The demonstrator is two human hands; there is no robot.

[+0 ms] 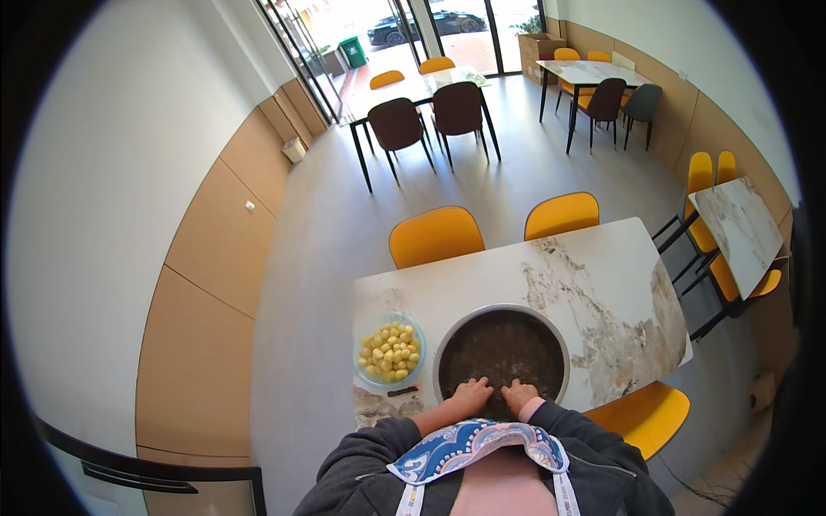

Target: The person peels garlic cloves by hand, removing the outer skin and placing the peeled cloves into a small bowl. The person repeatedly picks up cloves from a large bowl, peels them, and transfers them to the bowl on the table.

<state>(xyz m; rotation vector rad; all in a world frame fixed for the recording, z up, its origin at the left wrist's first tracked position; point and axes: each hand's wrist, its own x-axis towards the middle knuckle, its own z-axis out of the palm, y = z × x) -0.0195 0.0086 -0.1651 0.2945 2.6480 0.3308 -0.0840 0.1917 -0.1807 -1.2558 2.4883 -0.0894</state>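
A large round basin (565, 348) with a pale rim stands before me, filled with murky brown water (500, 342). My left hand (472, 395) and my right hand (518, 395) reach over its near side, close together, fingertips at or under the water. Whatever lies beneath the surface is hidden, so I cannot tell if either hand grips anything. Left of the basin, a clear bluish bowl (419, 358) holds many small, pale yellow, peeled potatoes or similar round pieces (388, 351). Just below that bowl lies a short, dark, narrow object (403, 391).
Everything rests on a marble-patterned table (606, 290). Yellow chairs (437, 235) (563, 216) stand at its far side, and another yellow chair (645, 416) is close at its near right. More tables (739, 222) and chairs fill the room towards the glass doors.
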